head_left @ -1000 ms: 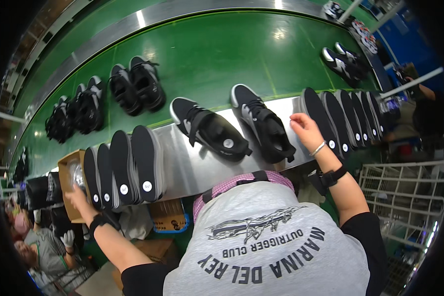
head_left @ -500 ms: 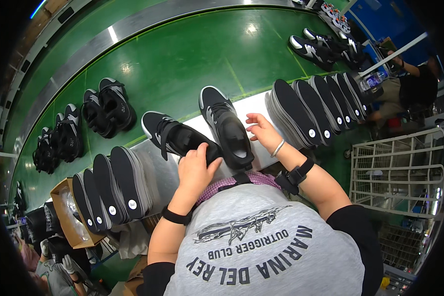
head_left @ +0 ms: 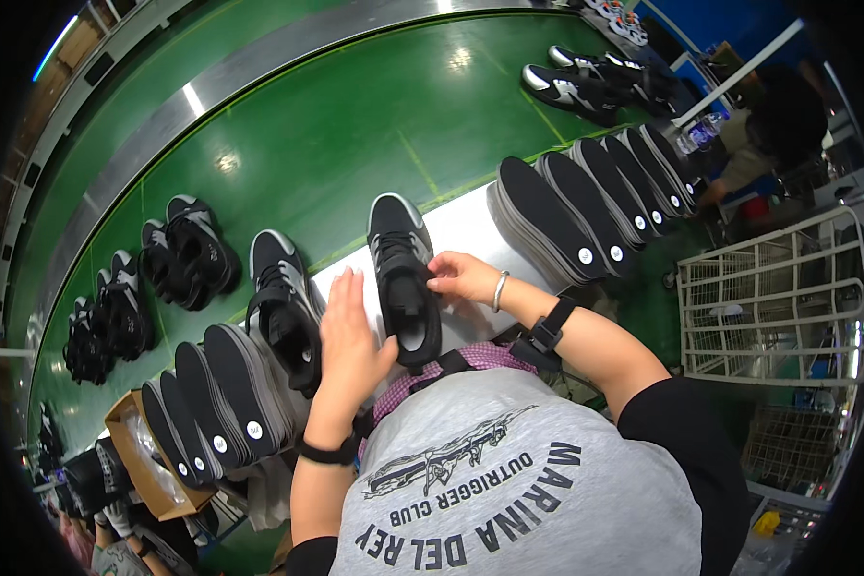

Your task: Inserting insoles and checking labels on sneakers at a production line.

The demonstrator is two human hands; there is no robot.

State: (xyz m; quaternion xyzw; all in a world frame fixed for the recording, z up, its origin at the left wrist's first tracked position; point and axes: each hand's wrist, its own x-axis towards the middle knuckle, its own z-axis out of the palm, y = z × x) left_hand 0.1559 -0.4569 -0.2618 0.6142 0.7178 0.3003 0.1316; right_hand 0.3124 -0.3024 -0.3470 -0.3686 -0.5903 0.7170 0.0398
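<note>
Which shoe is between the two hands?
The right shoe of the nearest pair: left hand and right hand flank it; its mate sits left of both hands.

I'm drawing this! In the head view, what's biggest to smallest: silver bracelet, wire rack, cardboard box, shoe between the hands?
1. Wire rack
2. Shoe and cardboard box: too alike to rank
3. Silver bracelet
</note>
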